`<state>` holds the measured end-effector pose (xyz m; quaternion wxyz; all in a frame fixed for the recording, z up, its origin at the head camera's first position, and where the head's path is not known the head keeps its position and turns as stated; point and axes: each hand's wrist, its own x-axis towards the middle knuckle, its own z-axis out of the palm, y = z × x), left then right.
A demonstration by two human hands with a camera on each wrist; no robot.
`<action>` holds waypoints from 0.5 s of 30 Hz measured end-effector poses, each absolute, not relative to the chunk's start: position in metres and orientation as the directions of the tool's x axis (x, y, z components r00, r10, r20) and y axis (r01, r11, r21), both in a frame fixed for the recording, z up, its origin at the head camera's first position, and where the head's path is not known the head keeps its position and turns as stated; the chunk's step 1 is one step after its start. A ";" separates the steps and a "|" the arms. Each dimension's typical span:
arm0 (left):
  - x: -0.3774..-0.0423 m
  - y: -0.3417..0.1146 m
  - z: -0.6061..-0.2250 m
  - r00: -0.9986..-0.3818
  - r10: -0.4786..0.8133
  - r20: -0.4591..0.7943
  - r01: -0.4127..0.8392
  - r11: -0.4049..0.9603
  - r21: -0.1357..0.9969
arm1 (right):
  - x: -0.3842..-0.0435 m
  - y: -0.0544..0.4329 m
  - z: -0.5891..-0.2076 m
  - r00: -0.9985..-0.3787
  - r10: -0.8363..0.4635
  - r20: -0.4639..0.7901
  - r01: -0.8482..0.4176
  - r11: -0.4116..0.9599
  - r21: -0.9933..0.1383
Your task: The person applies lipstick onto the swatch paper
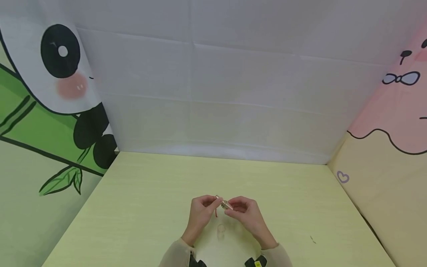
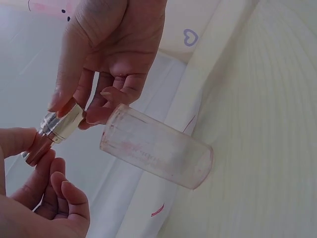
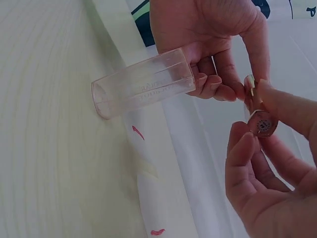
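A small gold and reddish-brown tube that looks like a lipstick (image 1: 225, 204) is held up between both hands, above the table. My left hand (image 1: 201, 211) pinches one end between thumb and finger, at the narrow reddish part (image 2: 38, 151) seen in the left wrist view. At the wider gold part (image 2: 69, 121), the right hand (image 1: 247, 214) grips with thumb and fingertips. A round printed label (image 3: 264, 126) shows on the end by the right hand. Below the hands, a clear pinkish cylinder (image 2: 158, 146), open-ended in look and with faint lettering, stands on the table.
The pale yellow table (image 1: 150, 193) meets a white sheet (image 1: 213, 122) at the back. Painted panels stand left (image 1: 66, 129) and right (image 1: 390, 155). Small red marks (image 3: 157, 232) lie nearby, and a thin dark sliver (image 1: 313, 239) is on the right.
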<state>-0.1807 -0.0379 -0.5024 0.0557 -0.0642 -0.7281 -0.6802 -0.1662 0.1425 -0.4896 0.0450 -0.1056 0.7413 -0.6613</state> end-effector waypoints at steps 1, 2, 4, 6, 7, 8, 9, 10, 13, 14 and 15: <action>-0.181 -0.038 -0.502 -0.987 0.014 0.163 0.163 0.062 0.985 | -0.166 0.142 -0.489 -0.974 -0.216 0.065 -0.088 0.098 -0.991; -0.181 -0.038 -0.502 -0.988 0.010 0.154 0.155 0.056 0.986 | -0.165 0.142 -0.488 -0.974 -0.219 0.055 -0.077 0.095 -0.993; -0.181 -0.039 -0.501 -0.991 0.004 0.137 0.137 0.044 0.990 | -0.164 0.142 -0.487 -0.973 -0.230 0.030 -0.049 0.079 -0.996; -0.181 -0.040 -0.500 -0.992 0.002 0.123 0.123 0.028 0.992 | -0.163 0.141 -0.486 -0.967 -0.255 -0.001 -0.013 0.054 -0.998; -0.182 -0.040 -0.500 -0.993 0.003 0.119 0.119 0.021 0.993 | -0.163 0.141 -0.486 -0.963 -0.268 -0.019 0.007 0.044 -0.999; -0.182 -0.040 -0.500 -0.993 0.005 0.115 0.115 0.014 0.993 | -0.163 0.141 -0.486 -0.959 -0.281 -0.035 0.026 0.035 -0.999; -0.182 -0.040 -0.499 -0.993 0.010 0.115 0.115 0.007 0.993 | -0.163 0.142 -0.486 -0.954 -0.294 -0.049 0.044 0.026 -0.999; -0.182 -0.041 -0.499 -0.993 0.015 0.117 0.117 0.001 0.993 | -0.162 0.142 -0.486 -0.950 -0.306 -0.062 0.060 0.016 -0.998; -0.182 -0.041 -0.499 -0.992 0.024 0.120 0.120 -0.019 0.993 | -0.162 0.141 -0.486 -0.943 -0.321 -0.090 0.095 0.000 -0.995; -0.182 -0.041 -0.499 -0.992 0.025 0.122 0.122 -0.021 0.992 | -0.162 0.141 -0.486 -0.942 -0.323 -0.094 0.102 -0.009 -0.995; -0.182 -0.041 -0.499 -0.992 0.026 0.124 0.123 -0.024 0.992 | -0.162 0.141 -0.486 -0.941 -0.325 -0.093 0.104 -0.015 -0.994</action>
